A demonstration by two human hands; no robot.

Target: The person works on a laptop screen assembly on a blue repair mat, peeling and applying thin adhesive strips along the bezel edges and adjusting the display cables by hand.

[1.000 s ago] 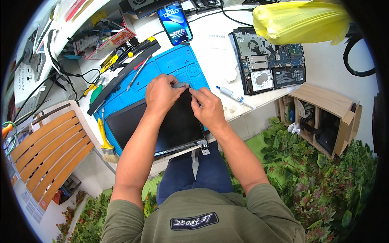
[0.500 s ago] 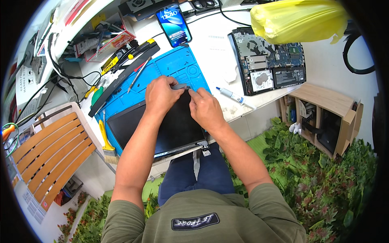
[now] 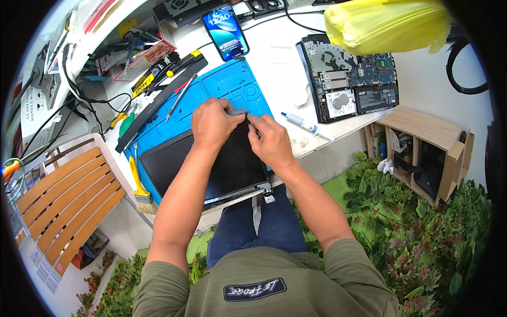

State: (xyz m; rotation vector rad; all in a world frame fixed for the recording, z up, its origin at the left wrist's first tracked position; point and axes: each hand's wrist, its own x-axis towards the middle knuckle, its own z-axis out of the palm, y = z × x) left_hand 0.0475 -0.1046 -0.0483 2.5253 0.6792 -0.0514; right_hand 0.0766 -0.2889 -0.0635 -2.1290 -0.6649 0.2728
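Observation:
A black laptop screen panel [image 3: 232, 177] lies on a blue repair mat [image 3: 224, 82], its near edge toward my lap. A metal hinge [image 3: 269, 196] sticks out at its lower right corner. Over the far edge of the panel my left hand [image 3: 212, 126] is closed on a small grey piece [image 3: 235, 112], which shows between thumb and fingers. Close against it, the fingertips of my right hand [image 3: 270, 140] are pinched together at a tiny dark part [image 3: 246, 117]. What the right fingers grip is too small to make out.
An opened laptop base [image 3: 351, 79] sits to the right, a white tube [image 3: 301, 124] nearer. Beyond the mat lies a lit phone [image 3: 225, 33]. On the left are a long dark strip [image 3: 153, 108], a pen-like tool [image 3: 181, 98] and a yellow-handled brush [image 3: 138, 179]. A yellow bag [image 3: 388, 26] hangs far right.
My right hand has shifted very slightly, its fingers curling a little more at the small part. My left hand stays nearly where it was, still holding the grey piece.

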